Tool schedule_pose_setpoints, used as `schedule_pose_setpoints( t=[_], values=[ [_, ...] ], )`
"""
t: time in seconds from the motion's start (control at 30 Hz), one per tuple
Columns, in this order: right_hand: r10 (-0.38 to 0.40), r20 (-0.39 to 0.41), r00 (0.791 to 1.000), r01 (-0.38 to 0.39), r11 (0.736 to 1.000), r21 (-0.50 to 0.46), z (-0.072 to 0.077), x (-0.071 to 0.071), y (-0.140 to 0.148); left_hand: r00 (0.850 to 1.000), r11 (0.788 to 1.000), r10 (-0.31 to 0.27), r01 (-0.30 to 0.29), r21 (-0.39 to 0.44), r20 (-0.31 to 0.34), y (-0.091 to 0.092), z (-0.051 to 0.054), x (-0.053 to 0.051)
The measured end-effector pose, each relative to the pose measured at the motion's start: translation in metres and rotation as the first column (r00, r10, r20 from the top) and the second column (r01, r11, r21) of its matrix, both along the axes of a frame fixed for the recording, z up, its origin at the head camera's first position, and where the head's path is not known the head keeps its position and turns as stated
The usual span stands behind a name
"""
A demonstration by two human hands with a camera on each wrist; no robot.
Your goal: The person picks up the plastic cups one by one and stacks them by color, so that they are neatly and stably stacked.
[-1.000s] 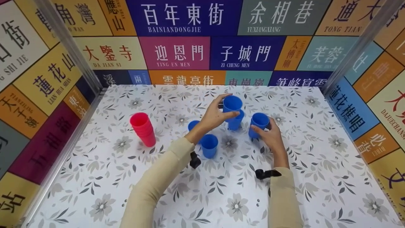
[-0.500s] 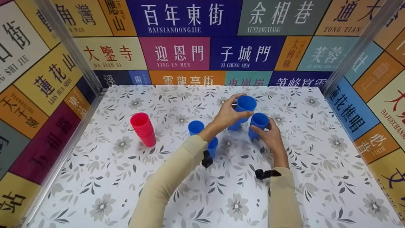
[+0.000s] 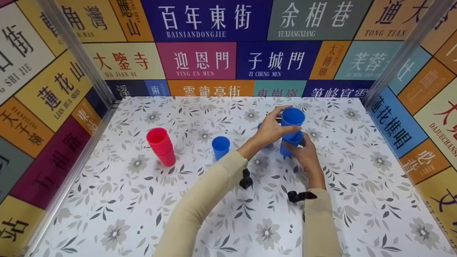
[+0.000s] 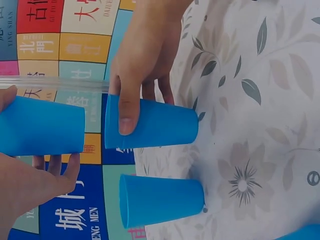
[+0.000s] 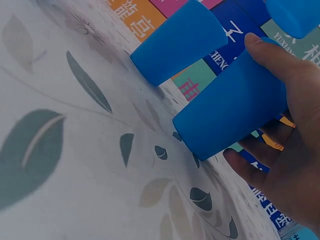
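High over the table, my left hand (image 3: 268, 131) grips a blue plastic cup (image 3: 293, 120). That cup is directly above a second blue cup (image 3: 285, 150), which stands upright with my right hand (image 3: 307, 152) wrapped around its side. In the left wrist view a visible gap separates the raised cup (image 4: 42, 127) from the lower cup (image 4: 155, 122). Beside them stands a third blue cup (image 5: 177, 42), mostly hidden behind my left hand in the head view. Another blue cup (image 3: 220, 147) is upright left of my left forearm.
A stack of nested red cups (image 3: 161, 146) stands on the left of the table. The floral-patterned cloth (image 3: 117, 200) covers the tabletop. Sign-printed panels (image 3: 200, 60) rise at the back and both sides.
My left hand has carried its blue cup to the right, from above the third cup to above the one in my right hand. My right hand has stayed in place.
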State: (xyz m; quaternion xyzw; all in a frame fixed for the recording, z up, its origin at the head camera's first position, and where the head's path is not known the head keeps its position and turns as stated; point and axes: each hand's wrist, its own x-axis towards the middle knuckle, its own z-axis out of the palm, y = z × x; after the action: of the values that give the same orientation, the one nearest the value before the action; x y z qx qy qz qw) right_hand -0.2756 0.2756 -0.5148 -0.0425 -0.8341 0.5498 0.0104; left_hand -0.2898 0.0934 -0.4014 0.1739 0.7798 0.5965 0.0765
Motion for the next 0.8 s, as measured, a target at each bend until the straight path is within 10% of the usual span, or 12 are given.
schedule_pose_setpoints(
  t=[0.8],
  values=[
    [0.015,-0.026,1.0,-0.014,1.0,0.022,-0.001,0.0,0.0,0.998,0.998,0.02,-0.016,-0.057,0.067,0.027,-0.006,-0.009]
  ],
)
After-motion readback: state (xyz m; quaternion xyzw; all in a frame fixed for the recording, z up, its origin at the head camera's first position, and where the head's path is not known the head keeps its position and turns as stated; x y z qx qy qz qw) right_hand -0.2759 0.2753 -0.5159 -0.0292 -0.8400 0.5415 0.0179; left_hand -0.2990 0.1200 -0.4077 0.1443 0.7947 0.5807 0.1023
